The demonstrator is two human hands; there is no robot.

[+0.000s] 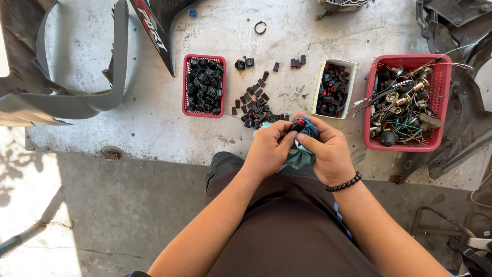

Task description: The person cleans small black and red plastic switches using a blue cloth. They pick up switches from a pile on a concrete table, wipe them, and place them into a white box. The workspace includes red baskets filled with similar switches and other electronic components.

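Black-red switch (pixel 298 124), teal cloth (pixel 303 154) between both hands.

1. The left hand (pixel 269 146) pinches a small black switch with a red button (pixel 298 124).
2. The right hand (pixel 330 151) presses a teal cloth (pixel 303 149) against the switch.
3. On the concrete floor (pixel 154 118) ahead lie loose black switches (pixel 256 105), a small red basket (pixel 204 85), a white box (pixel 335 88) and a large red basket (pixel 406 102) of wired parts.
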